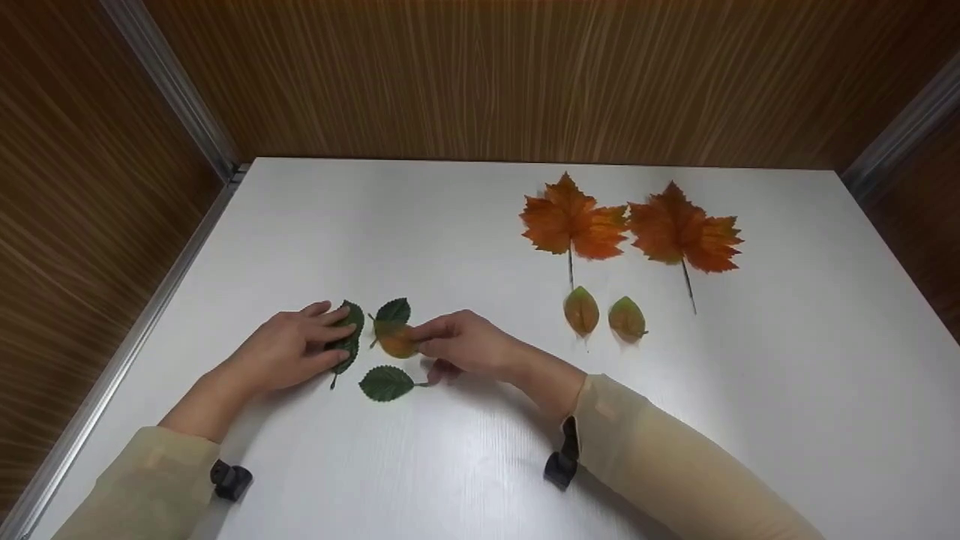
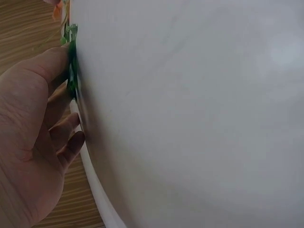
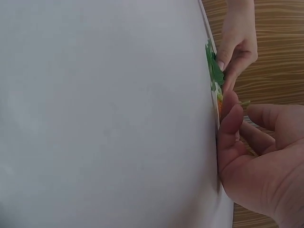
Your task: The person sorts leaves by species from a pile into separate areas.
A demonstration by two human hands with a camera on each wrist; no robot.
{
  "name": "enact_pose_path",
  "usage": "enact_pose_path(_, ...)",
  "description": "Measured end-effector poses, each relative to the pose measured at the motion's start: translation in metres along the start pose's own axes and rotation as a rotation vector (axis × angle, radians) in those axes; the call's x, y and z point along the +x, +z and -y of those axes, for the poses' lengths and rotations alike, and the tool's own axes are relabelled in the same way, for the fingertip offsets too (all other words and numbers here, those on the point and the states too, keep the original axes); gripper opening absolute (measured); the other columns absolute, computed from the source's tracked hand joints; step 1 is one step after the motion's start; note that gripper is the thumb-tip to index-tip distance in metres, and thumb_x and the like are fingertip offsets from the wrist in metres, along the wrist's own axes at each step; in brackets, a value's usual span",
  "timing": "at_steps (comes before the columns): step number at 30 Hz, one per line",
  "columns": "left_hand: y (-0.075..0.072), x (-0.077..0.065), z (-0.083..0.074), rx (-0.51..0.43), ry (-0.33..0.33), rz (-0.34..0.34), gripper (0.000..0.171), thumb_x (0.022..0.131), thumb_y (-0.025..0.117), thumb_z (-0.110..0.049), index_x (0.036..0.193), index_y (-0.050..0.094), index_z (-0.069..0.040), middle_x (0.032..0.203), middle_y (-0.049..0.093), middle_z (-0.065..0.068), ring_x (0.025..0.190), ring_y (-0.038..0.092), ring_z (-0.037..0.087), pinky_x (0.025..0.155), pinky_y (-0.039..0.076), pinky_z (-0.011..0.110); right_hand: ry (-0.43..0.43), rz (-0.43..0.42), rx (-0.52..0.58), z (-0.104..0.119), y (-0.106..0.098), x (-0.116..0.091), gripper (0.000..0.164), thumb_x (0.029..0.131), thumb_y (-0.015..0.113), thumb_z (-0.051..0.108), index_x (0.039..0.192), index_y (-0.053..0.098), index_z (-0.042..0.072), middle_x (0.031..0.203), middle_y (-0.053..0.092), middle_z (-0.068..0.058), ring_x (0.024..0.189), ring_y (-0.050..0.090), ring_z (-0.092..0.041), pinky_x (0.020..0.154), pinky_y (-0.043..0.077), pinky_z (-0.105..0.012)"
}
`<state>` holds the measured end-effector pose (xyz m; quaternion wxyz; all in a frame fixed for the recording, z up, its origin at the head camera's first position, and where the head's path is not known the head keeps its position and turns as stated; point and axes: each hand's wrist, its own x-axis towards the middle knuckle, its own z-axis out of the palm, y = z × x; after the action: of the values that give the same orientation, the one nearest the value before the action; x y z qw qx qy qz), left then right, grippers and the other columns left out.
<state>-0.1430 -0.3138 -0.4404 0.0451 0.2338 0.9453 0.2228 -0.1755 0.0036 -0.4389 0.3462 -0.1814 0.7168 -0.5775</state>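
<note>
On the white table (image 1: 450, 480), the right hand (image 1: 469, 345) pinches a yellow-orange leaf (image 1: 394, 343) partly covering a small green leaf (image 1: 393, 309); the left hand (image 1: 289, 346), fingers extended, rests on a long leaf (image 1: 357, 316). A serrated leaf (image 1: 386, 383) lies close by, maple leaves (image 1: 559, 217) and brownish leaves (image 1: 581, 310) off right.

On the table (image 1: 480, 465), I record the left maple leaf (image 1: 572, 221) as reference: second maple leaf (image 1: 682, 229) to its right; two small leaves (image 1: 581, 311) before it; four leaves (image 1: 391, 339), my left hand (image 1: 292, 346) and right hand (image 1: 471, 346) before and left.
</note>
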Motion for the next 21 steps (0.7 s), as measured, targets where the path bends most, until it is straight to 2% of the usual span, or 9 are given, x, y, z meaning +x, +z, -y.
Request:
enact_pose_path(2,0.0,0.0,0.0,0.003,0.003,0.001,0.043,0.099,0.077,-0.023,0.138,0.07,-0.004,0.153,0.057,0.013,0.148,0.043,0.043,0.116,0.038,0.065,-0.015,-0.009,0.007,-0.002,-0.001,0.0,0.035,0.106,0.061,0.007,0.14,0.068,0.003,0.107,0.078,-0.014,0.072,0.071,-0.013,0.067,0.057,-0.025)
enact_pose_path(5,0.0,0.0,0.0,0.003,0.002,0.003,0.044,0.099,0.076,-0.023,0.138,0.07,-0.004,0.154,0.056,0.013,0.148,0.043,0.044,0.116,0.037,0.065,-0.055,-0.04,0.017,-0.004,-0.001,0.0,0.033,0.104,0.064,0.007,0.135,0.071,0.001,0.11,0.078,-0.015,0.077,0.074,-0.014,0.069,0.055,-0.024)
enact_pose_path(9,0.0,0.001,0.001,-0.004,0.001,0.004,0.044,0.099,0.076,-0.022,0.139,0.07,-0.004,0.154,0.056,0.013,0.149,0.042,0.044,0.117,0.036,0.065,-0.127,-0.116,-0.035,-0.003,0.001,-0.002,0.027,0.1,0.069,0.009,0.125,0.077,0.001,0.109,0.079,-0.01,0.084,0.075,-0.019,0.069,0.054,-0.024)
enact_pose_path(14,-0.001,0.001,-0.001,-0.02,-0.002,0.005,0.044,0.099,0.077,-0.021,0.139,0.069,-0.004,0.154,0.056,0.013,0.149,0.042,0.043,0.117,0.036,0.064,-0.194,-0.203,-0.105,0.002,0.0,-0.008,0.017,0.097,0.072,0.01,0.112,0.08,0.006,0.097,0.078,-0.004,0.079,0.068,-0.017,0.067,0.054,-0.025)
enact_pose_path(18,-0.002,0.0,-0.003,-0.023,-0.009,0.006,0.044,0.099,0.076,-0.021,0.139,0.069,-0.004,0.154,0.056,0.013,0.15,0.042,0.042,0.117,0.036,0.064,-0.223,-0.229,-0.091,0.009,-0.007,-0.014,0.012,0.097,0.072,0.006,0.108,0.078,0.003,0.098,0.076,-0.005,0.086,0.069,-0.015,0.078,0.059,-0.028)
enact_pose_path(21,-0.002,0.0,-0.003,-0.021,-0.015,0.008,0.044,0.1,0.076,-0.021,0.139,0.069,-0.004,0.154,0.056,0.013,0.15,0.042,0.042,0.118,0.036,0.063,-0.232,-0.233,-0.076,0.016,-0.016,-0.021,0.012,0.098,0.072,0.004,0.109,0.076,0.002,0.102,0.075,-0.007,0.091,0.07,-0.018,0.086,0.061,-0.035)
